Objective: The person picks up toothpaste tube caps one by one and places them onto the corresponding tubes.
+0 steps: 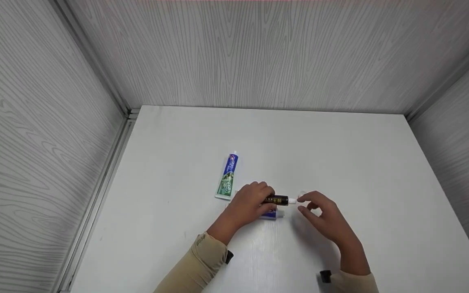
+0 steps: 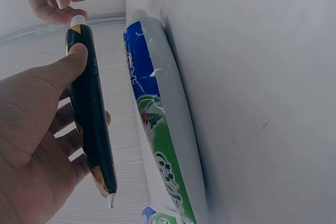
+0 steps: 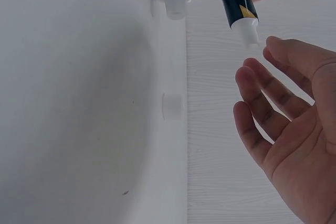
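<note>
My left hand (image 1: 253, 200) grips a black toothpaste tube (image 2: 90, 103) with gold print, holding it above the table. The tube's white tip (image 3: 249, 32) points right. Close to that tip is my right hand (image 1: 324, 215), its fingers (image 3: 265, 90) loosely bent with nothing between them; in the right wrist view a small gap separates them from the tip. Under the left hand lies a blue, green and white toothpaste tube (image 2: 163, 114), mostly hidden in the head view. Another blue and green toothpaste tube (image 1: 227, 176) lies farther back.
A small white cap-like piece (image 3: 172, 107) rests on the white table (image 1: 320, 150), near the right hand. Grey wood-grain panels (image 1: 234, 53) stand behind the table and at both sides.
</note>
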Available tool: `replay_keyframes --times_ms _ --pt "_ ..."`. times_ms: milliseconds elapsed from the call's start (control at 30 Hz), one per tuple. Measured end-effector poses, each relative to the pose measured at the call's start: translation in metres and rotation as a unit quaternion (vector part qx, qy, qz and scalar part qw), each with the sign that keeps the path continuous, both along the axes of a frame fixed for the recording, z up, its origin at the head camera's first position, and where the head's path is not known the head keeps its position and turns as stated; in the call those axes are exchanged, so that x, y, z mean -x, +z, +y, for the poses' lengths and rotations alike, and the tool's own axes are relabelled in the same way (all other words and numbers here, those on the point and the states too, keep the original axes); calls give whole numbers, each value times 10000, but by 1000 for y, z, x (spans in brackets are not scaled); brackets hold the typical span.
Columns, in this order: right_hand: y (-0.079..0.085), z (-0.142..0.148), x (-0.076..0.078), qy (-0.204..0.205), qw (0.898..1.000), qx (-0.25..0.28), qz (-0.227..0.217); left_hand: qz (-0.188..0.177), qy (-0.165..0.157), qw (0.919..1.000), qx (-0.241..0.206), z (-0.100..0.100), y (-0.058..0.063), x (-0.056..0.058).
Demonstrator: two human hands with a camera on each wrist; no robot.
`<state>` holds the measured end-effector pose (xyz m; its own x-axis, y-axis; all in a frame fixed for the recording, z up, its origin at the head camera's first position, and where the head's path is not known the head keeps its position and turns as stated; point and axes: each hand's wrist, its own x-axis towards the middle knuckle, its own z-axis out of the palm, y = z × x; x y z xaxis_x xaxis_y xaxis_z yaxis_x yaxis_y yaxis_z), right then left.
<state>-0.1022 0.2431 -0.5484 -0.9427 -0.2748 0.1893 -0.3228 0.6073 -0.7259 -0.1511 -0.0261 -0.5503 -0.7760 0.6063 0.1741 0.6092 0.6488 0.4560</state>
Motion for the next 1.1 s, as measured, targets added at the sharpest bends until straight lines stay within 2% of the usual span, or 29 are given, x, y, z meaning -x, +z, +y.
replay_keyframes --times_ms 367,767,1100 --pt "0 1 0 0 10000 56 15 45 87 9998 198 0 -7 5" --pt "0 2 -2 -71 9998 -27 -157 41 355 9993 146 -2 -18 9" --pt "1 3 -3 -60 9997 -108 -197 54 355 9991 222 -2 -20 9"
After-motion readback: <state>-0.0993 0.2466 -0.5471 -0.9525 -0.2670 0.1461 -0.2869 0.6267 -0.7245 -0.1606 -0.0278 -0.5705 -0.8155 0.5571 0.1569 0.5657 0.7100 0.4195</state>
